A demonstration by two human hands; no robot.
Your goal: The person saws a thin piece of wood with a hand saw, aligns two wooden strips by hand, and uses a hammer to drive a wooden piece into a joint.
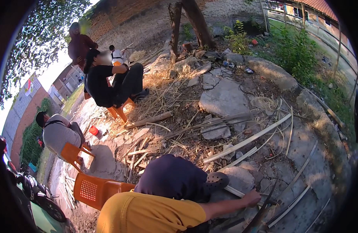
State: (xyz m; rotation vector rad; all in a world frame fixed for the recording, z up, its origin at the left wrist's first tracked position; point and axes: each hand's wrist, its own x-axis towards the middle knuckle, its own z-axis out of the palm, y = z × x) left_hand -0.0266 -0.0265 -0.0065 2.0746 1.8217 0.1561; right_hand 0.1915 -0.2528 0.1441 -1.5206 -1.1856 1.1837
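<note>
My left arm in a yellow sleeve reaches out to the right along the lower edge. At its end, my left hand (pixel 252 198) is closed around a pale bamboo strip (pixel 234 191) close above the ground. Just beyond the fingers, a long dark blade-like piece (pixel 263 209) slants up from the lower edge; whether it is a knife cannot be made out. My right hand is out of the picture. My bent knee (pixel 169 174) in dark trousers and a dark clog (pixel 217 181) lie beyond the arm.
Split bamboo strips (pixel 249 138) lie across cracked concrete slabs (pixel 225 99). An orange plastic chair (pixel 86 190) is at lower left. One person (pixel 103 83) in black and another (pixel 57 132) in grey sit on orange chairs; others are farther back. Tree trunks (pixel 196 23) stand behind.
</note>
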